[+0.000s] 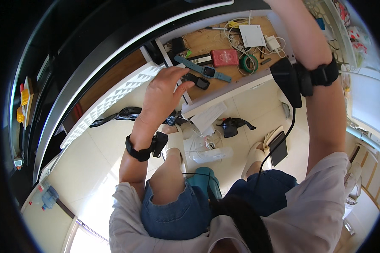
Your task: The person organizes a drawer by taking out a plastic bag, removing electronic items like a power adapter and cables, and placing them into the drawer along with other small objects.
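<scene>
My left hand (pixel 165 93) hovers at the left side of an open drawer (pixel 228 92), thumb and fingers apart, with nothing visible between them. Just beyond its fingertips a black smartwatch (pixel 202 83) lies on the drawer's wooden bottom. Beside that is a smartwatch with a blue-grey strap (pixel 208 71). A red box (pixel 224 57), a roll of green tape (pixel 249 63), a white card or flat box (pixel 252 35), a white charger plug (pixel 272 43) and tangled white cables share the drawer. My right hand is out of view past the top edge; only its forearm shows.
Below the drawer, the floor holds a white power strip (pixel 212 154), black plastic bags (pixel 234 126) and a dark notebook or tablet (pixel 278 148). A teal cylindrical object (pixel 205 178) is between my legs. A black cable (pixel 283 139) hangs from my right wrist device.
</scene>
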Available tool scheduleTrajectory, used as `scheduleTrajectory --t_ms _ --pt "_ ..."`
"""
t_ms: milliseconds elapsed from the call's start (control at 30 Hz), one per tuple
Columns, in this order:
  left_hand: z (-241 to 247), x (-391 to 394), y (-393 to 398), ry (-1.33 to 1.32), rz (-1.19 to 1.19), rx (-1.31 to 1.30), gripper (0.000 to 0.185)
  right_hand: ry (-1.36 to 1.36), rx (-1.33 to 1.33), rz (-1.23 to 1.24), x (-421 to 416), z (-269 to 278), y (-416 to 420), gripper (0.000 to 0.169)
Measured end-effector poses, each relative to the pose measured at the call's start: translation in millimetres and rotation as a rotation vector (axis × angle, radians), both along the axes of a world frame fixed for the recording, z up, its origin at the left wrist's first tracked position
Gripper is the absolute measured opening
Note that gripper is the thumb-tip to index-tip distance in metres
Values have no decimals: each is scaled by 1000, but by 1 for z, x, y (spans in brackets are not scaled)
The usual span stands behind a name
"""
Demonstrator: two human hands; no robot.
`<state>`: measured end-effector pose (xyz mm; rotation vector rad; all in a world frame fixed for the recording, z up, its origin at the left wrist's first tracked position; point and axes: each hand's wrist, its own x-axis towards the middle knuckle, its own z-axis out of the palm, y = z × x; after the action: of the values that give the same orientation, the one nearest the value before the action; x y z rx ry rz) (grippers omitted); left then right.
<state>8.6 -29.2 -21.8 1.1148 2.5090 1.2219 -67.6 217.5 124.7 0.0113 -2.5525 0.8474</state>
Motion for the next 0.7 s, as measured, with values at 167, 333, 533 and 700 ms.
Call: scheduleTrajectory --t_ms 167,333,533,700 --pt "-7 15 -13 -11 -291 -109 35 -249 -406 66 46 -86 19 22" --pt "-8 37 1 -145 -357 -251 36 -522 314 255 102 -202 49 45" --pt "-13 37 -2 -109 -349 -269 33 -766 572 244 95 -216 28 59" --pt "-18 35 -3 -93 -353 -226 30 -907 694 272 80 -219 33 62"
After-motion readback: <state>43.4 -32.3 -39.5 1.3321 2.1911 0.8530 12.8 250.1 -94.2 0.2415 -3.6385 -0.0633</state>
